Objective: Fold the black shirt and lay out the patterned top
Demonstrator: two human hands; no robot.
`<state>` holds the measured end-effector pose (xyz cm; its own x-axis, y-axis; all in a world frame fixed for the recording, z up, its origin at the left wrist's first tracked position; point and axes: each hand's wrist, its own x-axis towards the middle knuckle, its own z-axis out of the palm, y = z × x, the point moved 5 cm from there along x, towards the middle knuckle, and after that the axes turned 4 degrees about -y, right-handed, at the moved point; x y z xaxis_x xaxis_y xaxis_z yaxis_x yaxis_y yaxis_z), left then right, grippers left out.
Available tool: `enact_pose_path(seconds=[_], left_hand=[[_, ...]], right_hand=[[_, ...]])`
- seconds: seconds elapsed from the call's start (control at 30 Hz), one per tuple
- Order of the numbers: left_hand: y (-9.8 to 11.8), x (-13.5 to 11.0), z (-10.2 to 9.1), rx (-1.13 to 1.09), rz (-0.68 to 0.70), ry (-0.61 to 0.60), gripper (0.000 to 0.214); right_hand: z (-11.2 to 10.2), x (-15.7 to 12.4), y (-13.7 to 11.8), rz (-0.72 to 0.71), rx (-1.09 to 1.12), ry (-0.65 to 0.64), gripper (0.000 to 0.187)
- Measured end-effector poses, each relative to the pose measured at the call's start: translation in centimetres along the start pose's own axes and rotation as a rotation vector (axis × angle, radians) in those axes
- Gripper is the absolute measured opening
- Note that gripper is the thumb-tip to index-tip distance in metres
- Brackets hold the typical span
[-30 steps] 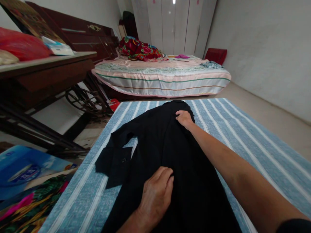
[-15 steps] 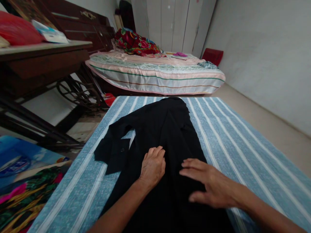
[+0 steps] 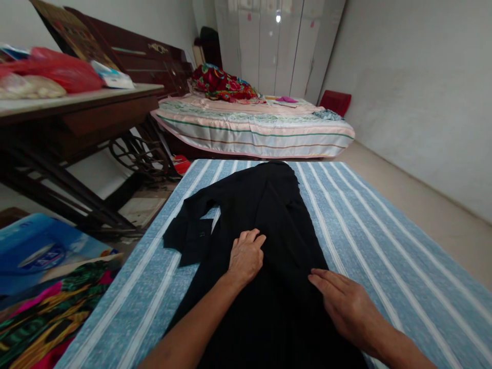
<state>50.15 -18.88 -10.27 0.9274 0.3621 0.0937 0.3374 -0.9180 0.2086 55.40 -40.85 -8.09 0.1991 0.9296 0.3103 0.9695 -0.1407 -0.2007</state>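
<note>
A black garment (image 3: pixel 265 215) lies stretched out along a blue and white striped cloth (image 3: pixel 369 230); one sleeve (image 3: pixel 188 233) is bent out to the left. My left hand (image 3: pixel 246 256) rests flat on the middle of the garment, fingers together and extended. My right hand (image 3: pixel 344 305) lies flat at the garment's right edge, fingers stretched towards the left. Neither hand holds anything.
A dark wooden treadle table (image 3: pixel 77 123) with a red bag (image 3: pixel 61 74) stands at the left. A striped mattress (image 3: pixel 253 130) with a floral bundle (image 3: pixel 221 82) lies beyond. Colourful fabric (image 3: pixel 42 318) and a blue package (image 3: pixel 34 251) sit at the lower left. White wardrobes (image 3: pixel 277 41) line the back wall.
My right hand came back from the garment's far end to its near right edge. My left hand slid up a little on the garment. The view has shifted slightly.
</note>
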Motion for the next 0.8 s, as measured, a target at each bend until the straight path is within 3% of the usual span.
enact_pose_path(seconds=[0.27, 0.47, 0.57, 0.67, 0.8], left_hand=[[0.7, 0.6, -0.7, 0.048, -0.002, -0.036, 0.033], [3.0, 1.5, -1.8, 0.068, 0.031, -0.030, 0.026], [4.0, 1.9, -0.6, -0.005, 0.039, -0.037, 0.032], [4.3, 2.0, 1.6, -0.044, 0.056, -0.145, 0.044], [4.1, 1.7, 3.2, -0.014, 0.091, -0.230, 0.061]], right_hand=[[1.6, -1.4, -1.4, -0.063, -0.065, -0.052, 0.052], [1.9, -1.7, -1.7, -0.082, -0.117, -0.008, 0.045], [2.3, -1.7, -1.8, -0.111, -0.102, 0.012, 0.044], [2.6, -1.7, -1.6, -0.094, -0.073, -0.008, 0.045], [1.7, -1.4, -1.5, -0.070, 0.038, -0.168, 0.043]])
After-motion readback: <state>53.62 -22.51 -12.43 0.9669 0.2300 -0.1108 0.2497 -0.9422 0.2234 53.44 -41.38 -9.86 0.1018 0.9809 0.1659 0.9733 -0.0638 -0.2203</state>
